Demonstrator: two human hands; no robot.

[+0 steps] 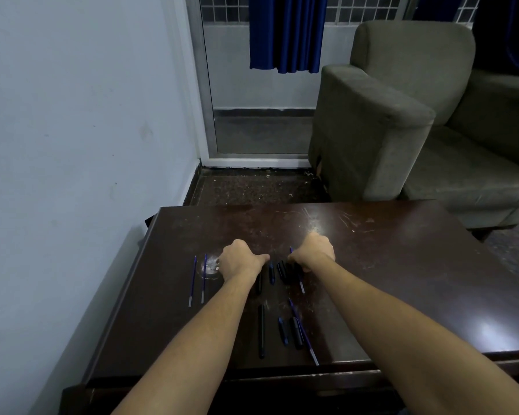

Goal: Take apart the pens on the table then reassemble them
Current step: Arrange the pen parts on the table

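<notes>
Pen parts lie spread on a dark wooden table (387, 265). Two blue refills (198, 280) rest side by side at the left. Near the front edge are a long black barrel (261, 330), a blue cap (283, 330), a short black piece (296, 332) and a refill (303, 333) lying aslant. Further back, between my hands, sit more dark barrels and caps (277, 272). My left hand (240, 259) is curled with its fingers down on the table. My right hand (313, 253) is closed around a blue refill, whose ends stick out above and below the fist.
A white wall runs along the left of the table. A grey armchair (402, 115) stands beyond the table's far right corner. A glass door (252, 85) with a blue curtain is at the back. Bare tabletop stretches to the right.
</notes>
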